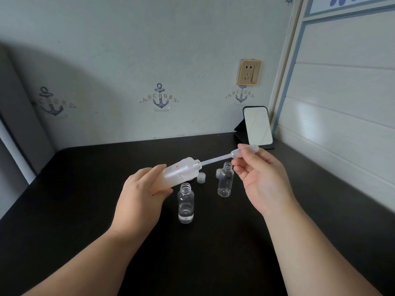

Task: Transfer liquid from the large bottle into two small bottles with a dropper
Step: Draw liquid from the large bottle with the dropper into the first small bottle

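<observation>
Nearest the camera, the left hand point(147, 189) wraps its fingers round the frosted large bottle point(181, 174), tilted with its open neck toward the right, while the right hand point(259, 178) pinches the dropper point(229, 155) bulb between thumb and fingertips, its stem reaching into the neck. Judging the draw, keep the tilt so liquid pools at the tip and ease off the bulb slowly. One small bottle point(186, 202) stands just below with a little liquid; the other small bottle point(226, 180) looks empty.
</observation>
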